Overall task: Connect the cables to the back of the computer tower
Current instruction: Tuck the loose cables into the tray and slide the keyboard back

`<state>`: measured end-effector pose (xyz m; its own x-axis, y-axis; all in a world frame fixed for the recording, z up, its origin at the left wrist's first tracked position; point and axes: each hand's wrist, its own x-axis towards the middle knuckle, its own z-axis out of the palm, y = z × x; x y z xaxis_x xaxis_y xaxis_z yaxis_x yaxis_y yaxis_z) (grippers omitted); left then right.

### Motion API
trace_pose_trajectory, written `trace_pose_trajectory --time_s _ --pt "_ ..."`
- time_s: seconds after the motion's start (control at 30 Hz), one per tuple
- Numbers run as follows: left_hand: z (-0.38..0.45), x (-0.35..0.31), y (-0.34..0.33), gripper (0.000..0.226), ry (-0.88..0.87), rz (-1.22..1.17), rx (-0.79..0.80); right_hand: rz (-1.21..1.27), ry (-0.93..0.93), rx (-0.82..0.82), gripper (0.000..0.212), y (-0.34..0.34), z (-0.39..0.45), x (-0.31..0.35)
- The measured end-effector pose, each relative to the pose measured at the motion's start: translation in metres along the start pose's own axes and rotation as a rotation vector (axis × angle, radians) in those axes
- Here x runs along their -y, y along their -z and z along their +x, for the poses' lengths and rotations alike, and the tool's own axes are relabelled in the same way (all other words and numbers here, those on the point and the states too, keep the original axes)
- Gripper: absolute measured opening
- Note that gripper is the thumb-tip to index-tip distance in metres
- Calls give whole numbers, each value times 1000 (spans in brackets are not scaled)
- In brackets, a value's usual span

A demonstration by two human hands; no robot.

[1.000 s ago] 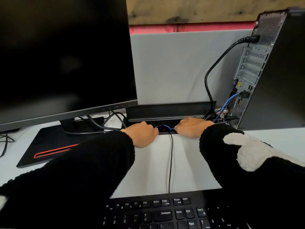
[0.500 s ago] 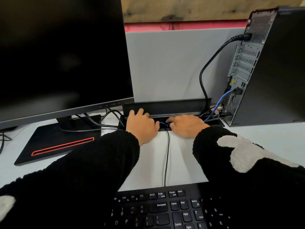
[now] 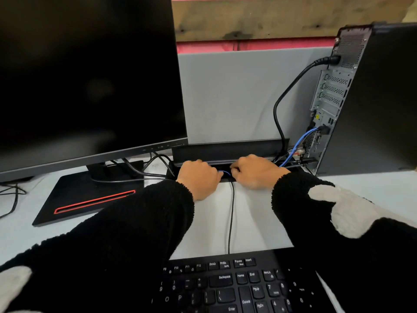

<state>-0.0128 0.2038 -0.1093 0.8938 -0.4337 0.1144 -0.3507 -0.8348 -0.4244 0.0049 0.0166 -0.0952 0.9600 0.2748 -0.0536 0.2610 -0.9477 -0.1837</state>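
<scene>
Reaching into slotted black cable tray (image 3: 225, 150), 2 hands, left (image 3: 198, 178), right (image 3: 256, 173), perhaps pinching thin blue cable (image 3: 223, 172)

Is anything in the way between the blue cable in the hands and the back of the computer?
Nothing solid blocks it. Only other cables lie bunched beside the tower, where the blue cable already runs from the hands.
</scene>
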Motion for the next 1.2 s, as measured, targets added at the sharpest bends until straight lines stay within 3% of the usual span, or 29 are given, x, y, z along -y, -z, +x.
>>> trace_pose_trajectory --time_s 0.07,0.17,0.3,0.43,0.53,0.67,0.8,0.93,1.03,1.2 --pt "-10 -2 1 29 -88 39 -128 11 39 -72 34 9 -17 5" --pt "-30 3 14 43 -110 -202 -140 48 52 -67 37 23 -48 14" --pt "-72 7 62 76 -103 -612 186 40 74 37 46 31 -83 26" --pt "-129 -1 109 118 -147 -475 500 54 106 128 48 29 -116 42" --pt "-164 -8 124 143 -149 -391 613 38 100 204 51 21 -136 51" --pt "-202 -22 125 152 -187 -294 640 44 87 225 56 16 -158 61" --pt "-222 -24 118 146 -182 -306 625 150 111 264 67 21 -185 73" --pt "-238 -32 115 138 -186 -319 516 156 142 461 103 21 -214 81" --pt "-242 -35 111 141 -207 -343 447 32 132 517 131 15 -225 85" --pt "-235 -34 105 142 -188 -384 346 -120 61 495 145 12 -220 90"
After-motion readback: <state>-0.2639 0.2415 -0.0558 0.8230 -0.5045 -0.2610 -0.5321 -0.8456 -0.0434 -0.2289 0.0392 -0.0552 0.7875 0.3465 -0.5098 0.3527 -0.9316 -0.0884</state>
